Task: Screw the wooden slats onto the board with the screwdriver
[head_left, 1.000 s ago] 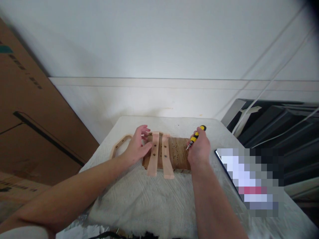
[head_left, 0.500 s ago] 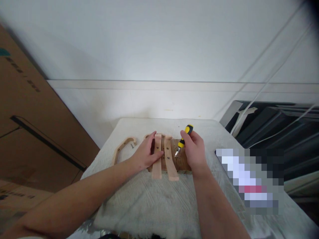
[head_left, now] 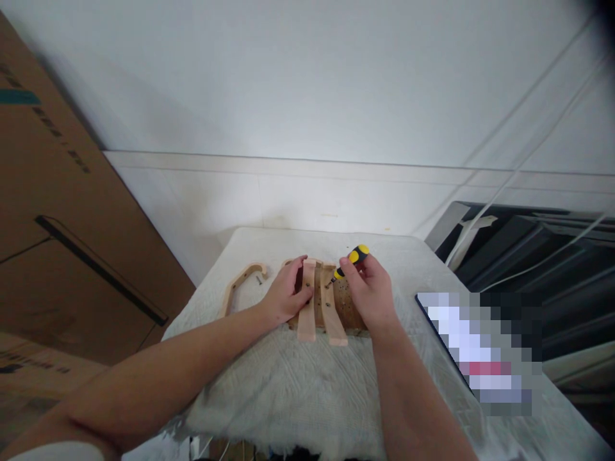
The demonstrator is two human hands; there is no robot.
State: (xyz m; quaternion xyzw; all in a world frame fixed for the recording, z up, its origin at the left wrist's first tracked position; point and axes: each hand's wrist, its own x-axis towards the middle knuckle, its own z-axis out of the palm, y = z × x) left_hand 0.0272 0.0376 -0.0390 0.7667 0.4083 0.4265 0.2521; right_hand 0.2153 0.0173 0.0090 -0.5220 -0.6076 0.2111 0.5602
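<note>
My right hand (head_left: 375,291) grips a yellow-and-black screwdriver (head_left: 357,255), its tip down at the upper hole of the right pale wooden hook (head_left: 334,320). That hook and the left wooden hook (head_left: 307,320) lie side by side across a brown wooden board (head_left: 344,302) dotted with small holes. My left hand (head_left: 284,299) is closed around the left hook and the board's left side, thumb on top and fingers at the far edge. Its grip partly hides the board. A loose wooden hook (head_left: 234,285) and a small screw (head_left: 260,280) rest to the left.
A white cloth (head_left: 269,384) covers the table, which stands against a white wall (head_left: 298,198). On the right lies a flat device with a blurred screen (head_left: 473,349). Dark folded items (head_left: 523,250) and cables are beyond it. A large cardboard box (head_left: 96,256) stands left.
The screwdriver tip has moved from over the bare board, up and left, to the right hook's upper hole, and the handle leans lower. My left hand keeps its hold. The camera view shifted slightly.
</note>
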